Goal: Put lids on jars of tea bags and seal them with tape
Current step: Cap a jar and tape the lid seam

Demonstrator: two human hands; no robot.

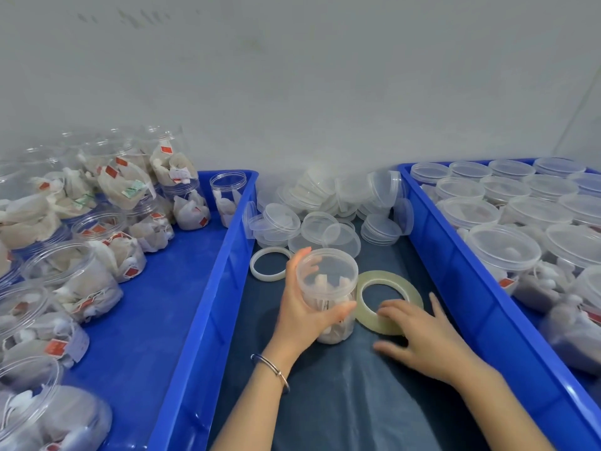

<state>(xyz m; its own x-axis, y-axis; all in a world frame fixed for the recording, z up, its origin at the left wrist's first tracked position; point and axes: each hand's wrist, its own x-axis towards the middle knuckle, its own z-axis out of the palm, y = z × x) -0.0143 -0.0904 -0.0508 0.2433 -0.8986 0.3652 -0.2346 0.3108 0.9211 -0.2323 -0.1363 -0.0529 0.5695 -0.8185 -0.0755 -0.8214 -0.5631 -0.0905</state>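
Left hand [300, 312] grips 1 lidded jar [328, 294] upright on dark cloth [341, 402]. Right hand [422, 336], fingers spread, rests on tape roll [390, 301] beside jar.

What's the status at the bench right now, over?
Left hand grips lidded jar of tea bags, upright on dark mat. Right hand open, fingers on tape roll beside jar. Nothing in the way.
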